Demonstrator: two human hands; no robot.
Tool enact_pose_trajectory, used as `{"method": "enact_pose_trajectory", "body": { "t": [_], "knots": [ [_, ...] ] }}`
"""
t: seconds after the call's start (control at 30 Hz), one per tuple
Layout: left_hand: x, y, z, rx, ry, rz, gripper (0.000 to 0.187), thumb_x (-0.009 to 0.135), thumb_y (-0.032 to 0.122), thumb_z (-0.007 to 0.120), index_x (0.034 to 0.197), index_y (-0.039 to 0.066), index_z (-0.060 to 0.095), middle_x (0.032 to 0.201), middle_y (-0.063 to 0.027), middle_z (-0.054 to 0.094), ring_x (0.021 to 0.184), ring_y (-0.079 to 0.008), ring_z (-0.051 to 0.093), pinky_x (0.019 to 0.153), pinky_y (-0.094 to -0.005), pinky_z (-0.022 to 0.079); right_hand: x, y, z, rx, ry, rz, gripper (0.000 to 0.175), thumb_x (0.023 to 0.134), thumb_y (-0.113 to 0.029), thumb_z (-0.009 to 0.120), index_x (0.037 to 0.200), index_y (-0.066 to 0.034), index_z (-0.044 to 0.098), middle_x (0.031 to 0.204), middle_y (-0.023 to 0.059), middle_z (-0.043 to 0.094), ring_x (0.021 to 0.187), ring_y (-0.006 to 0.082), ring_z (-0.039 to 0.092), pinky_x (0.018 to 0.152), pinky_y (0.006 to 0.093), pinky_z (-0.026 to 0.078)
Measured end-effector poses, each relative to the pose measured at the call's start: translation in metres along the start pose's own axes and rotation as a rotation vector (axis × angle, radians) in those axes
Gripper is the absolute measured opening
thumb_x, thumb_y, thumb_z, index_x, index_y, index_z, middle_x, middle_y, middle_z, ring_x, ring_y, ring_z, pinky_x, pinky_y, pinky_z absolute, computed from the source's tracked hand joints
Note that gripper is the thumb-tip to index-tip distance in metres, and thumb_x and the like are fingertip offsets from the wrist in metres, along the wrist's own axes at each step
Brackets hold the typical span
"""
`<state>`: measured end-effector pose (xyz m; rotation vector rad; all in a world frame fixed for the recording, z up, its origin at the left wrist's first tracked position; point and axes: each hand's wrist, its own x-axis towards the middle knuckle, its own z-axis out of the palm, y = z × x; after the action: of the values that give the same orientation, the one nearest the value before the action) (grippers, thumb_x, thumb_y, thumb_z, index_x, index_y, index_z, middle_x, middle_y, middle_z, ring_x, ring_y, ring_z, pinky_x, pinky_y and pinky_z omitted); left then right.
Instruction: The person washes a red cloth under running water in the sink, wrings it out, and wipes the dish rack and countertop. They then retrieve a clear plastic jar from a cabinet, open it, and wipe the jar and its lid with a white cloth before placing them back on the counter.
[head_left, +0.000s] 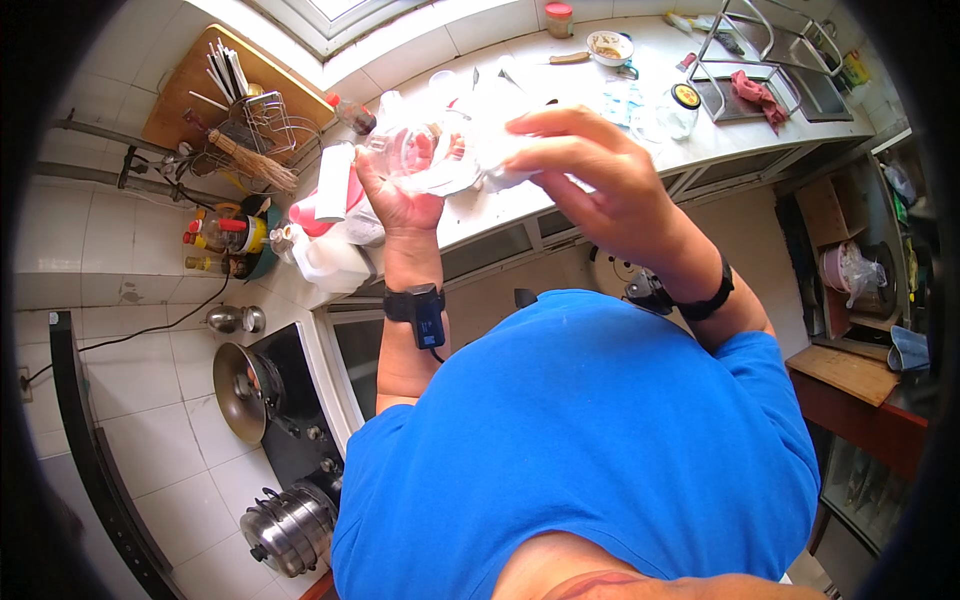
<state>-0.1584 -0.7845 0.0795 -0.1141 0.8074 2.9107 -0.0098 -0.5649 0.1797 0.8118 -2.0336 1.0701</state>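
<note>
My left hand (409, 204) is wrapped around a clear, see-through jar (442, 176), held tilted above the white countertop; its fingers show through the wall. At the jar's right side, my right hand (600, 169) pinches a white, crumpled thing (506, 161), perhaps a cloth or tissue; glare washes out its outline. Whether it touches the jar cannot be made out. Just left of my left hand stand a white cylinder (332, 182) and a translucent plastic jug (332, 259). A second clear jar (679, 112) with a black and yellow lid stands farther right on the counter.
Along the counter (517, 64) are a knife (570, 58), a bowl with food (610, 48) and a red-lidded jar (559, 20). A metal rack (765, 45) stands by the sink (821, 94). To the left are a wok (240, 394) and a steamer pot (289, 529).
</note>
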Motion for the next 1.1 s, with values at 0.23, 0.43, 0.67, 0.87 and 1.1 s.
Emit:
{"method": "enact_pose_trajectory", "body": {
  "t": [0.23,0.43,0.67,0.87,1.1],
  "knots": [
    [-0.015,-0.011,0.019,0.074,-0.306,-0.064,0.056,0.092,0.046,0.063,0.130,0.005,0.054,0.123,-0.0120,0.063,0.113,-0.0292,0.060,0.103,-0.0469,0.047,0.010,0.046,0.055,-0.423,-0.543,-0.095,0.032,0.086,-0.004,0.061,0.116,-0.0107,0.068,0.125,0.0120,0.064,0.120,0.0305,0.060,0.099,0.0418,0.050],
    [-0.022,-0.017,0.022,0.191,-0.223,0.034,0.048,0.090,0.027,0.069,0.129,0.004,0.052,0.125,-0.0101,0.060,0.116,-0.0234,0.059,0.103,-0.0390,0.048,0.035,0.080,0.107,-0.520,-0.519,0.055,0.035,0.091,-0.027,0.061,0.122,-0.0114,0.065,0.123,0.0111,0.064,0.120,0.0261,0.059,0.098,0.0463,0.047],
    [-0.029,-0.012,0.017,0.348,-0.299,0.115,0.039,0.090,0.019,0.068,0.122,-0.001,0.058,0.115,-0.0112,0.064,0.105,-0.0198,0.062,0.098,-0.0360,0.049,-0.002,0.102,0.118,-0.146,-0.244,-0.243,0.038,0.085,-0.006,0.065,0.123,-0.0058,0.063,0.123,0.0138,0.062,0.117,0.0307,0.059,0.101,0.0446,0.047],
    [-0.029,-0.015,-0.002,0.405,-0.468,0.104,0.040,0.091,0.020,0.064,0.122,-0.005,0.057,0.116,-0.0156,0.064,0.109,-0.0216,0.062,0.097,-0.0352,0.048,-0.038,0.100,0.133,0.102,-0.179,-0.009,0.034,0.089,-0.009,0.062,0.123,-0.0055,0.063,0.124,0.0162,0.060,0.115,0.0341,0.058,0.101,0.0439,0.045],
    [-0.017,-0.015,-0.021,0.314,-0.314,0.042,0.064,0.087,0.041,0.062,0.133,-0.002,0.051,0.124,-0.0135,0.061,0.115,-0.0279,0.060,0.103,-0.0436,0.047,-0.057,0.067,0.130,0.264,-0.302,0.325,0.033,0.089,-0.003,0.060,0.121,-0.0035,0.062,0.122,0.0187,0.061,0.110,0.0388,0.060,0.096,0.0458,0.048]
  ]
}}
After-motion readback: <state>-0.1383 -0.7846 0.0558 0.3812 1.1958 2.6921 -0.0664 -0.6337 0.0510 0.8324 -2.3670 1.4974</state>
